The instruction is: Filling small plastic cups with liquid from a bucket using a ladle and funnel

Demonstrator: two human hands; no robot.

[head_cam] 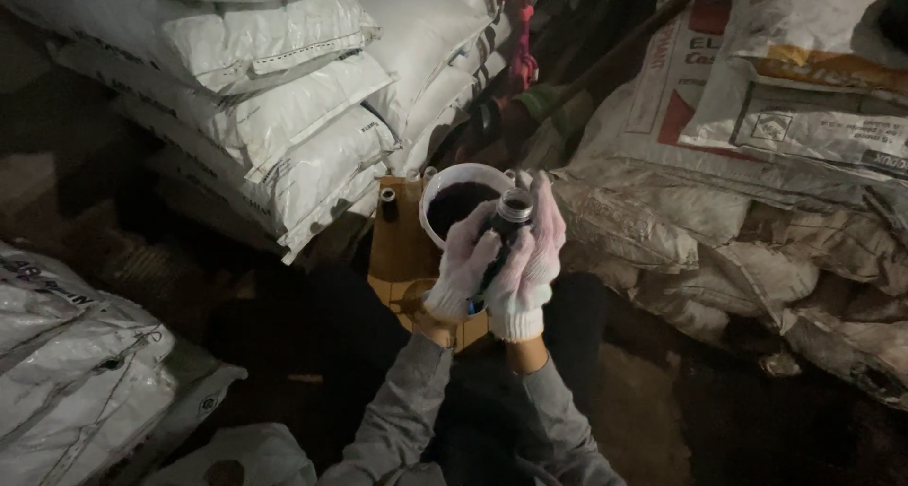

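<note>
Both my hands wear white knit gloves and are pressed together around a small dark bottle [512, 212] with an open mouth at the top. My left hand [461, 264] wraps its left side and my right hand [532, 259] wraps its right side. Just behind the bottle stands a white bucket [437, 185] holding a dark substance. The bucket rests on a brown cardboard box [397, 250]. A small dark bottle [387, 203] stands on the box at the bucket's left.
Stacked white sacks [284, 117] fill the back left, and more white sacks [66, 373] lie at the lower left. Crumpled printed sacks [757, 164] pile up on the right. A white plastic bag [236, 458] lies by my left sleeve. The floor is dark.
</note>
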